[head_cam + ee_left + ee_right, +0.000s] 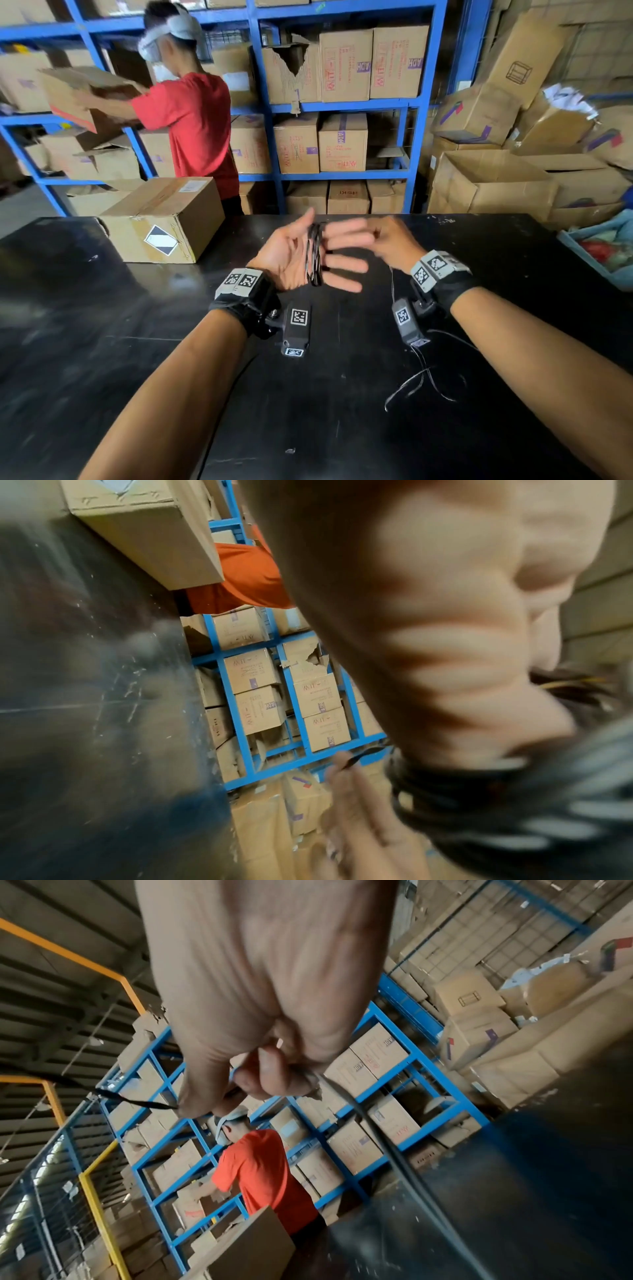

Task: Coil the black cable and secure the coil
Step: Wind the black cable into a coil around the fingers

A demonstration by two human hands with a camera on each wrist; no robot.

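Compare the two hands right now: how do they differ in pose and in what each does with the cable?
The left hand is spread flat, palm up, fingers straight; the right hand is curled, back up. The left hand carries the wound coil looped round its fingers; the right hand pinches the loose strand, seen best in the right wrist view. Both are raised above the black table, close together, each touching the same cable.

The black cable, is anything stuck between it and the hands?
Nothing visible is in the way. The black cable is already looped around the straight fingers of the left hand, touching them. The right hand pinches its loose end, which trails down to the black table.
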